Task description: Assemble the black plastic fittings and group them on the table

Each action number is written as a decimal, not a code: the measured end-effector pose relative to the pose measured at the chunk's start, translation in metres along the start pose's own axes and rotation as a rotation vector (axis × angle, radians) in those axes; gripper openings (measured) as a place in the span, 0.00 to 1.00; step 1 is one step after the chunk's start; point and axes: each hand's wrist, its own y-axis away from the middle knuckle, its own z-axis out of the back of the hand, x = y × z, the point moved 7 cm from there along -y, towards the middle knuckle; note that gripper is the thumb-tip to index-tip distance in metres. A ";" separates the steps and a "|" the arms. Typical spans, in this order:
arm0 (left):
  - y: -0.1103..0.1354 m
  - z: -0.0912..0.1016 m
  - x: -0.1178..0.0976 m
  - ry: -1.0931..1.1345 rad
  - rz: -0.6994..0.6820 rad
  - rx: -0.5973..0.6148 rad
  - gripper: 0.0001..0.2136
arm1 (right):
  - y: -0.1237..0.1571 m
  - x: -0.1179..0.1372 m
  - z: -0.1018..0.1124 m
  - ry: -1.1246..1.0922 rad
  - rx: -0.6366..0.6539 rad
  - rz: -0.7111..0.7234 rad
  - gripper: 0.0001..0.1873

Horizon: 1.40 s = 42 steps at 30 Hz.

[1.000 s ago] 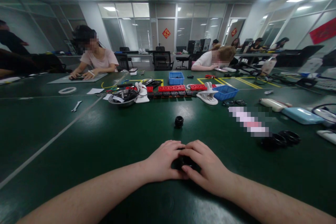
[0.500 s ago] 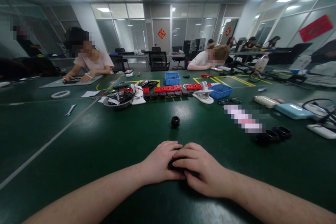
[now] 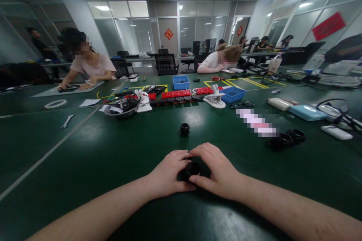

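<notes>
Both my hands rest on the green table [image 3: 113, 147] close in front of me, holding one small round black part [image 3: 192, 168] between them. My left hand [image 3: 166, 173] grips it from the left with fingers curled. My right hand [image 3: 217, 171] cups it from the right, thumb underneath and fingers arched over the top. The part's ring-shaped opening shows between my thumbs. A second small black round part [image 3: 184, 129] stands alone on the table a little farther out.
Several black rings [image 3: 287, 138] lie to the right. Across the middle sit a metal bowl [image 3: 121, 107], red and black blocks [image 3: 177, 96], a white clip [image 3: 214, 99] and blue bins [image 3: 232, 94]. A wrench [image 3: 66, 121] lies left. Other people sit at the far side.
My right fingers have lifted and spread, uncovering the black part that was hidden under both hands. The view has drifted slightly to the right.
</notes>
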 end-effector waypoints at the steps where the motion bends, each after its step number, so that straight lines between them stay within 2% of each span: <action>1: 0.000 0.000 0.000 0.007 -0.003 0.001 0.23 | 0.000 -0.001 -0.002 0.002 0.016 -0.009 0.19; 5: 0.001 -0.001 0.001 0.020 -0.012 0.003 0.28 | -0.001 -0.004 -0.008 0.009 0.078 -0.032 0.17; 8: 0.001 -0.002 0.002 0.017 -0.007 0.003 0.29 | -0.002 -0.002 -0.008 -0.031 0.100 0.002 0.13; 13: 0.000 -0.002 0.000 0.011 -0.010 0.007 0.29 | -0.004 0.010 -0.006 -0.181 0.166 0.098 0.17; 22: 0.000 -0.004 0.002 -0.009 0.009 0.035 0.27 | -0.004 0.013 -0.009 -0.250 0.282 0.108 0.18; 27: -0.001 -0.002 -0.003 0.007 -0.016 0.030 0.16 | -0.001 0.017 -0.012 -0.216 0.234 0.149 0.15; 31: -0.001 0.001 -0.004 0.038 -0.027 0.003 0.24 | 0.002 0.012 -0.006 -0.189 0.110 0.153 0.20; 36: 0.000 0.000 -0.002 0.014 -0.022 -0.003 0.25 | 0.003 0.001 0.003 -0.111 -0.016 0.018 0.22; 38: 0.000 0.000 -0.002 0.009 -0.028 -0.003 0.25 | 0.003 -0.001 0.002 -0.063 -0.014 -0.020 0.23; 42: 0.000 -0.002 0.000 -0.003 -0.024 0.002 0.25 | 0.002 -0.002 -0.007 0.008 0.076 -0.068 0.22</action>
